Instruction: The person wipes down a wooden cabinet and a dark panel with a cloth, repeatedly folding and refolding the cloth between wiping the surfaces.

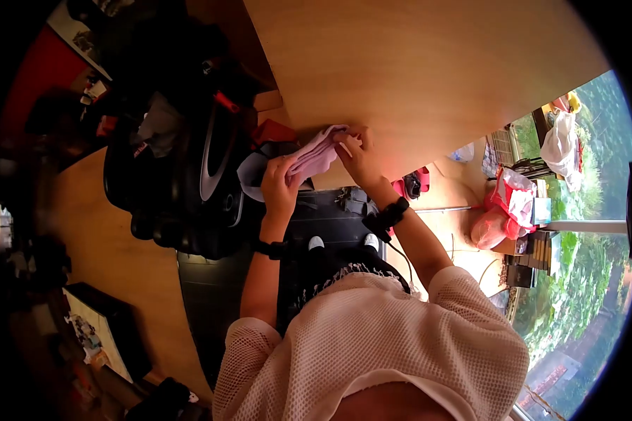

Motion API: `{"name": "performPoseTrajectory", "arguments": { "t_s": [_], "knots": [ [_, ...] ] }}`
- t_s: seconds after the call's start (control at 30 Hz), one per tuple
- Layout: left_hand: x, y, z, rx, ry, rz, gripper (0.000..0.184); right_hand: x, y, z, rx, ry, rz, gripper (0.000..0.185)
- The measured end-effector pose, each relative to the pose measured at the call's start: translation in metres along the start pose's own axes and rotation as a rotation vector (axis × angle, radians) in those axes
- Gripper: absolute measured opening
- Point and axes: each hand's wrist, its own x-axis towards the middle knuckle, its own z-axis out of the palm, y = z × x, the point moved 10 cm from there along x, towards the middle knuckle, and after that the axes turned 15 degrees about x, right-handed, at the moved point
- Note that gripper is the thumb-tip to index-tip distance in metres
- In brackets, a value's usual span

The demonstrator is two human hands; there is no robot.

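Observation:
A folded lilac cloth is held up in front of me, between both hands. My left hand grips its near left end, thumb on top and fingers around the edge. At the far right end, my right hand pinches the cloth with bent fingers, close to the wooden surface. The layers look stacked in several soft folds; whether it is a garment or a plain cloth I cannot tell. A grey-blue piece of fabric or board shows just beyond my left hand, partly hidden.
A broad wooden surface fills the top. To the left stands a bulky black padded chair. On the right are red-and-white bags, stacked boxes and a window. A pink-and-black item lies beyond my right forearm.

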Motion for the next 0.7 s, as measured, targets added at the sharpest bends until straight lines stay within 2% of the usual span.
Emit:
{"name": "performPoseTrajectory", "arguments": {
  "t_s": [0.03,0.13,0.2,0.3,0.4,0.5,0.6,0.67,0.7],
  "knots": [
    [-0.001,0.005,-0.005,0.007,-0.030,-0.028,0.040,0.001,-0.005,-0.005,0.003,-0.025,-0.025,0.027],
    [-0.011,0.040,-0.025,0.132,0.006,0.189,0.049,-0.006,-0.024,-0.022,0.043,-0.070,-0.049,0.025],
    [-0.015,0.056,-0.034,0.109,-0.004,0.223,0.052,-0.007,-0.042,-0.041,0.032,-0.078,-0.057,0.023],
    [-0.021,0.075,-0.037,0.059,-0.026,0.229,0.050,-0.017,-0.044,-0.062,0.261,-0.092,0.071,0.020],
    [-0.028,0.096,-0.035,0.019,-0.036,0.214,0.049,-0.034,-0.038,-0.086,0.364,-0.149,0.317,0.018],
    [-0.039,0.120,-0.029,-0.086,-0.085,0.184,0.048,-0.051,-0.048,-0.104,0.391,-0.198,0.334,0.017],
    [-0.045,0.137,-0.021,-0.117,-0.243,0.176,0.041,-0.051,-0.064,-0.115,0.371,-0.262,0.283,0.016],
    [-0.048,0.140,-0.025,-0.100,-0.242,0.158,0.041,-0.049,-0.067,-0.121,0.324,-0.334,0.262,0.016],
    [-0.047,0.142,-0.024,-0.101,-0.235,0.149,0.042,-0.047,-0.070,-0.126,0.334,-0.298,0.246,0.018]
  ]
}}
